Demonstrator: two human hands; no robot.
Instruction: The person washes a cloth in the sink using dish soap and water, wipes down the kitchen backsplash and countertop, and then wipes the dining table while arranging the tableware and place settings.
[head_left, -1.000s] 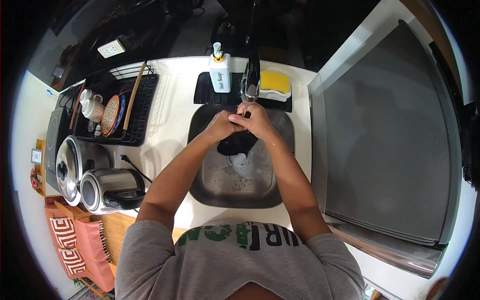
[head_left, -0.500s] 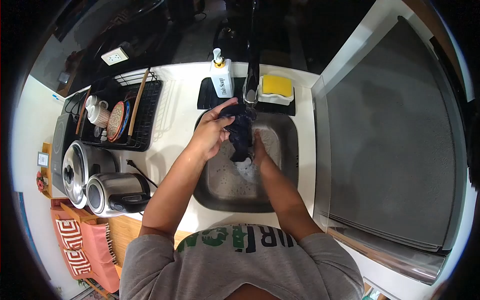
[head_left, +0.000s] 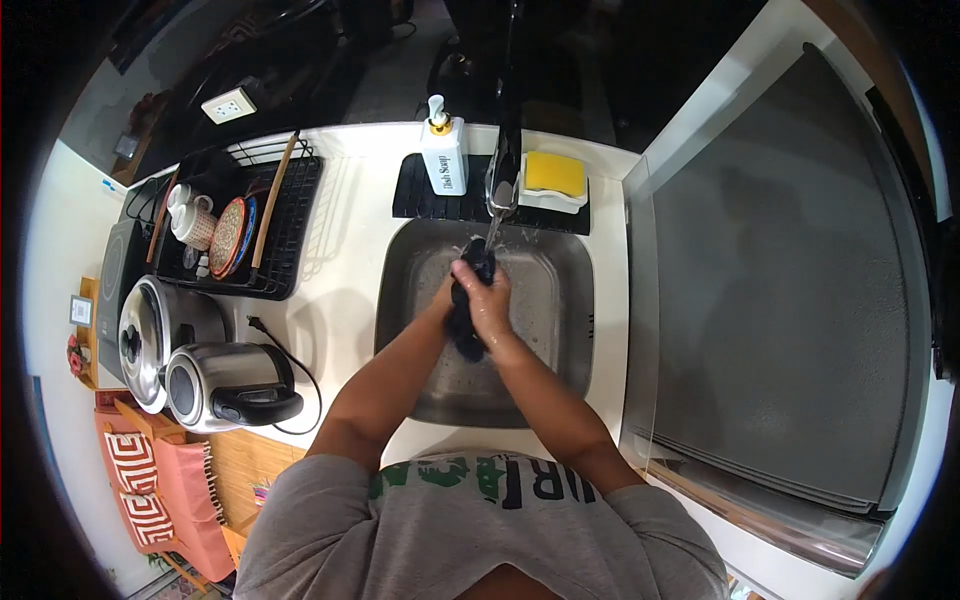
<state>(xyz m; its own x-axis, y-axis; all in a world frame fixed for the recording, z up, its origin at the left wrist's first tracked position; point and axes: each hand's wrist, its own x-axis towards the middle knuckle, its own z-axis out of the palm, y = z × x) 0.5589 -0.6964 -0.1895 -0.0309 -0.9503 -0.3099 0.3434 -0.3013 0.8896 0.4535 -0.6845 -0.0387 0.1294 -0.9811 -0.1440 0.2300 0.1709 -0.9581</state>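
A dark navy wet cloth is bunched between my two hands over the sink basin. My right hand wraps over it from the right, with wet fingers and thumb. On the other side, my left hand presses against the cloth, its fingers mostly hidden behind it. Water runs from the faucet onto the top of the cloth and splashes around it. The cloth's lower end hangs below my hands.
Behind the sink stand a dish soap bottle and a yellow sponge in a white holder. To the left are a black dish rack with cups and plates, a steel pot and an electric kettle. A grey-topped appliance borders the right.
My left hand has lowered the cloth from beside the faucet into the basin area. My right hand has come up and closed around it. The running water now shows clearly.
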